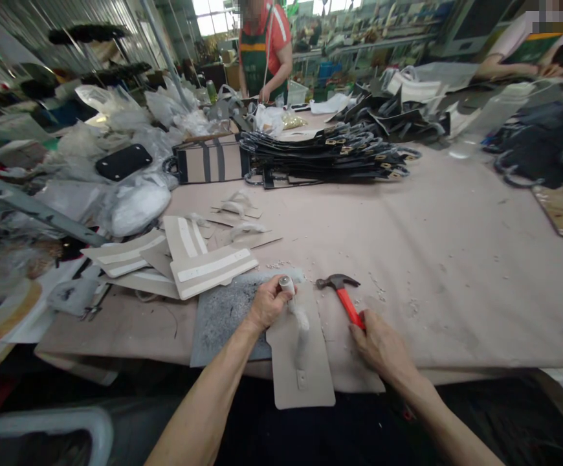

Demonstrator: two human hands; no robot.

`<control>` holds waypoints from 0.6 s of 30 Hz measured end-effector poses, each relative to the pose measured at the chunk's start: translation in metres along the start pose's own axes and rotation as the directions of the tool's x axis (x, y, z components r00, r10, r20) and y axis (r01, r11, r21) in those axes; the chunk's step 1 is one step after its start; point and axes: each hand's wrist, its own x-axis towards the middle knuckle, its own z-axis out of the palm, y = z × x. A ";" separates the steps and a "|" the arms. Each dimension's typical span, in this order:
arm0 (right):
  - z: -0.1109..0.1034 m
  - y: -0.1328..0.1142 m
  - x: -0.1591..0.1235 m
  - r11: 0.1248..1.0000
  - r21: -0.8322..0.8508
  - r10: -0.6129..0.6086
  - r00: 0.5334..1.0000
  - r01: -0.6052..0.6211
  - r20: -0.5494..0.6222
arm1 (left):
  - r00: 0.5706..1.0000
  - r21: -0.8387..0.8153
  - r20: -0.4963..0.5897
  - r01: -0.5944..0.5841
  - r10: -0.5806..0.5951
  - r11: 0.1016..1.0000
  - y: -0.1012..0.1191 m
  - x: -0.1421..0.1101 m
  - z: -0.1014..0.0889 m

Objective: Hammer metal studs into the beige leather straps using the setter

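Observation:
My left hand (268, 303) is closed around a short white cylindrical punch tool (286, 285), held upright on a beige leather panel (301, 362). The panel lies partly over a scuffed grey cutting pad (223, 317) at the table's front edge. My right hand (381, 346) grips the red handle of a claw hammer (342, 291), whose dark head rests low over the table just right of the punch. A small slot shows near the panel's lower end.
Cut beige pieces with white strips (208, 265) lie left of the pad. Stacked black-strapped bag panels (330, 155) fill the table's far middle, with plastic bags at left. A person in a red shirt and green apron (264, 52) stands at the far end.

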 end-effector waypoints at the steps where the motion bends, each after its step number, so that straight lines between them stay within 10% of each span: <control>1: -0.004 -0.005 0.003 0.986 0.160 0.034 0.996 -0.046 0.082 | 0.999 0.048 0.025 -0.023 0.022 0.999 0.002 0.001 -0.001; 6: -0.032 -0.043 0.000 0.487 0.735 0.087 0.863 -0.473 0.497 | 0.988 0.202 0.117 -0.127 0.105 0.971 0.010 0.002 -0.005; 10: -0.053 -0.071 -0.017 0.706 0.707 -0.019 0.997 -0.037 0.071 | 0.986 0.247 0.090 -0.156 0.138 0.956 0.007 -0.002 -0.002; 13: -0.062 -0.079 -0.022 0.886 0.311 -0.279 0.931 0.344 -0.233 | 0.986 0.258 0.063 -0.164 0.153 0.952 0.004 -0.006 0.001; 18: -0.105 -0.097 -0.017 0.795 -0.209 -0.594 0.801 0.570 -0.077 | 0.984 0.271 0.043 -0.178 0.173 0.946 0.001 -0.007 0.003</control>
